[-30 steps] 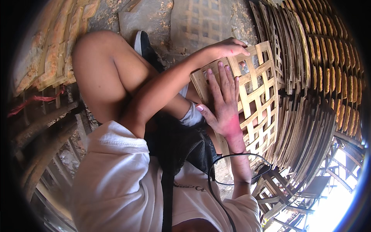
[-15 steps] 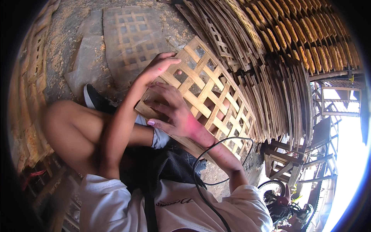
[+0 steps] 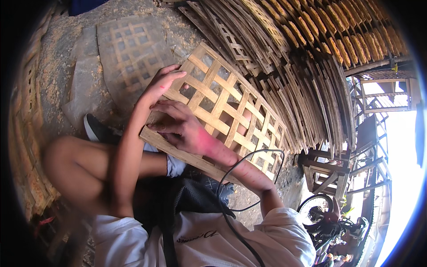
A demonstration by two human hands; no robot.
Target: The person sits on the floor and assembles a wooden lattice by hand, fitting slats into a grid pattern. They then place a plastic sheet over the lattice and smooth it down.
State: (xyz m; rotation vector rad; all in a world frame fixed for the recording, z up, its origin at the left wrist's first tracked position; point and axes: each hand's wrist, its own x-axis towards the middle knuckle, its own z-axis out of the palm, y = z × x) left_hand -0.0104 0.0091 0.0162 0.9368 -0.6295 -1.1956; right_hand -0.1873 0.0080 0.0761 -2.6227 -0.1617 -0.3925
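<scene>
Woven bamboo lattice panel (image 3: 222,111), left hand (image 3: 162,84) apparently gripping edge; right hand (image 3: 184,129) flat

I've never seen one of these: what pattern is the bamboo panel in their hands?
An open lattice of crossed tan strips with square gaps, seen in the head view.

Two hands (image 3: 178,111), one lattice panel (image 3: 222,111)

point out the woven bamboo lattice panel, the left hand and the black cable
woven bamboo lattice panel (image 3: 231,111), head view, on a bare strip near its middle
left hand (image 3: 162,84), head view, on the back of the hand at the panel's upper edge
black cable (image 3: 231,167), head view, on the loop over the right forearm
</scene>
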